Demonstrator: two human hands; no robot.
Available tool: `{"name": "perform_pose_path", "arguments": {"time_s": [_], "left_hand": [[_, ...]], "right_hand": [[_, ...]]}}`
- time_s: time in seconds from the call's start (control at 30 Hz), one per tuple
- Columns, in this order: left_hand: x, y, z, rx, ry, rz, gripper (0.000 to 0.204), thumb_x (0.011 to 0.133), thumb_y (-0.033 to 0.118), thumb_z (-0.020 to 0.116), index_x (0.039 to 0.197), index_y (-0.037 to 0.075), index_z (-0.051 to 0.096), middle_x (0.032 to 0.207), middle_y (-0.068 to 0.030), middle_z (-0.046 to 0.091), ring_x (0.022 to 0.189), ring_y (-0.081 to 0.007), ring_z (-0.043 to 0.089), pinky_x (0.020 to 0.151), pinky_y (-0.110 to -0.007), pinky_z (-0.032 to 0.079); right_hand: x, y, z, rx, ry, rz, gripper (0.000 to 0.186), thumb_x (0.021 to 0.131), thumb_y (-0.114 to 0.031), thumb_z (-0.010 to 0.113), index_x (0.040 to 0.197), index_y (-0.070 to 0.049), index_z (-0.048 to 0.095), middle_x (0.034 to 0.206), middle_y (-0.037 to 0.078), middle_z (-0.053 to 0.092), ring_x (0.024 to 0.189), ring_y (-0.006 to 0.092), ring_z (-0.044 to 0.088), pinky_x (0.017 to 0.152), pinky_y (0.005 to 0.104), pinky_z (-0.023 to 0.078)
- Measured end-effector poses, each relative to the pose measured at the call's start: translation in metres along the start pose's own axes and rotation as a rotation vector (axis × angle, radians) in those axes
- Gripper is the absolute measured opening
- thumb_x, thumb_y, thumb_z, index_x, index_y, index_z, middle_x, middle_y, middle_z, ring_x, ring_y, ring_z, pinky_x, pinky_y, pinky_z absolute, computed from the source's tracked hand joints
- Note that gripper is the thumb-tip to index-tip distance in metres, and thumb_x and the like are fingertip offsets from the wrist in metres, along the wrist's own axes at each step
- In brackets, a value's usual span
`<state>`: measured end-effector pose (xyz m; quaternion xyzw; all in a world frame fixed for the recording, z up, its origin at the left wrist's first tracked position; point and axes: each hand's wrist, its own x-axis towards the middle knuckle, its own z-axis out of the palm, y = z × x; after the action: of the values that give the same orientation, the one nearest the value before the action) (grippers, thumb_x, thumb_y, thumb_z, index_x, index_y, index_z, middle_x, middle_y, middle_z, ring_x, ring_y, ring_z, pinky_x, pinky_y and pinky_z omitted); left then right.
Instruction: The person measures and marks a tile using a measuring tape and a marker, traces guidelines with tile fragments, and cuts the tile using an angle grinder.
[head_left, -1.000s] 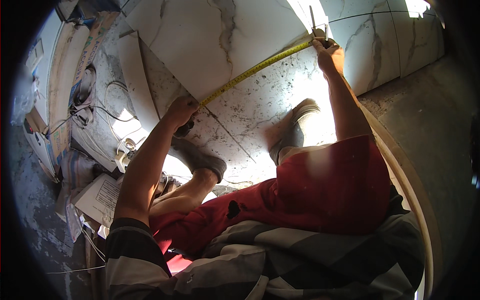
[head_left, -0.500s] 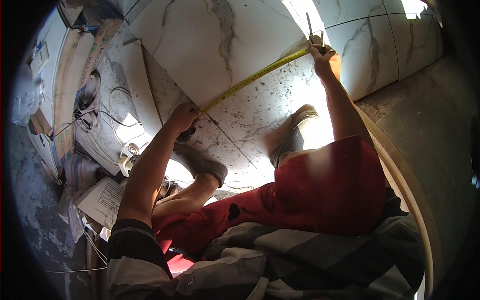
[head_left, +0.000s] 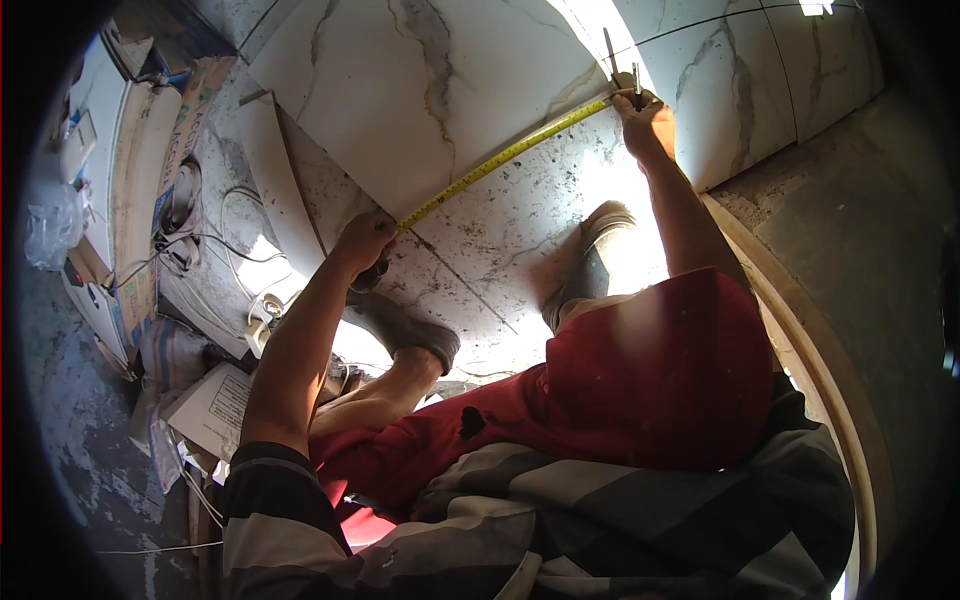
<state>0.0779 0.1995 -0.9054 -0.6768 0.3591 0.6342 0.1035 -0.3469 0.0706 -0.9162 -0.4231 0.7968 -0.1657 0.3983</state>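
Only slight shifts are seen since the earlier frame: the left hand [head_left: 365,243] is set a little lower in the view, the right hand [head_left: 648,125] a touch down and leftward, and the yellow measuring tape [head_left: 505,156] is kept stretched between them. At the left, the tape is gripped in curled fingers, their tips partly hidden, above a dark rounded object [head_left: 371,276] whose kind cannot be told. If that grip is loosened, the near end could be slid off the corner of the large veined tile [head_left: 370,90]. Midway, a bow could be caused by slack, though some curve may be lent by the lens. At the right, the tape is pinched between thumb and fingers, where a slim rod [head_left: 637,80] also seems held; the pinch could be disturbed if the rod is turned, and the markings could be washed out by glare.

Crumpled clear plastic [head_left: 52,228] is left at the far left, then cardboard [head_left: 150,245], tangled cords [head_left: 205,238] and a narrow tile strip [head_left: 272,165]. Dark-flecked pale flooring [head_left: 470,262] is lit harshly around the shoes [head_left: 590,270]; rightward, veined tiles [head_left: 735,90] are parted by dark seams, and grey floor [head_left: 850,210] is bordered by curved edging [head_left: 800,320]
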Motion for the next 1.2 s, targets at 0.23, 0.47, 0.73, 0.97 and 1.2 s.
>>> {"name": "perform_pose_path", "arguments": {"time_s": [0.23, 0.47, 0.73, 0.97, 1.2], "left_hand": [[-0.035, 0.026, -0.009, -0.072, -0.187, 0.159, 0.018, 0.093, 0.015, 0.057, 0.093, -0.002, 0.064, 0.075, -0.0073, 0.064, 0.069, -0.0142, 0.060, 0.069, -0.030, 0.049], [-0.088, 0.059, -0.051, -0.511, -0.077, 0.218, 0.019, 0.095, 0.016, 0.056, 0.096, -0.001, 0.062, 0.078, -0.0061, 0.063, 0.069, -0.0135, 0.057, 0.067, -0.027, 0.047], [-0.175, 0.103, -0.133, -0.132, 0.273, 0.245, 0.024, 0.098, 0.021, 0.053, 0.093, -0.001, 0.059, 0.076, -0.0063, 0.061, 0.066, -0.0102, 0.057, 0.061, -0.027, 0.050], [-0.140, 0.107, -0.206, -0.001, 0.342, 0.376, 0.021, 0.094, 0.017, 0.052, 0.092, -0.002, 0.060, 0.073, -0.0073, 0.063, 0.065, -0.0140, 0.060, 0.061, -0.030, 0.049], [-0.023, 0.082, -0.261, -0.007, 0.169, 0.406, 0.023, 0.096, 0.020, 0.050, 0.089, 0.001, 0.059, 0.074, -0.0062, 0.062, 0.067, -0.0159, 0.061, 0.066, -0.031, 0.051]], "right_hand": [[0.008, 0.033, -0.035, 0.282, -0.089, 0.104, 0.023, 0.087, -0.028, 0.072, 0.091, -0.006, 0.065, 0.064, -0.005, 0.050, 0.055, 0.0029, 0.040, 0.048, 0.0201, 0.031], [0.064, -0.079, -0.063, 0.434, -0.412, -0.110, 0.017, 0.086, -0.020, 0.070, 0.094, -0.006, 0.065, 0.062, -0.008, 0.044, 0.051, 0.0021, 0.033, 0.047, 0.0205, 0.026], [0.097, -0.197, -0.061, 0.384, -0.545, -0.230, 0.019, 0.085, -0.020, 0.071, 0.096, -0.005, 0.069, 0.062, -0.006, 0.048, 0.050, 0.0023, 0.039, 0.045, 0.0203, 0.031], [0.126, -0.255, -0.028, 0.334, -0.559, -0.280, 0.017, 0.085, -0.016, 0.067, 0.098, -0.005, 0.069, 0.064, -0.007, 0.050, 0.049, 0.0018, 0.036, 0.043, 0.0193, 0.028], [0.149, -0.274, 0.007, 0.238, -0.463, -0.196, 0.020, 0.084, -0.018, 0.066, 0.100, -0.006, 0.069, 0.064, -0.007, 0.049, 0.048, 0.0029, 0.032, 0.045, 0.0208, 0.029]]}}
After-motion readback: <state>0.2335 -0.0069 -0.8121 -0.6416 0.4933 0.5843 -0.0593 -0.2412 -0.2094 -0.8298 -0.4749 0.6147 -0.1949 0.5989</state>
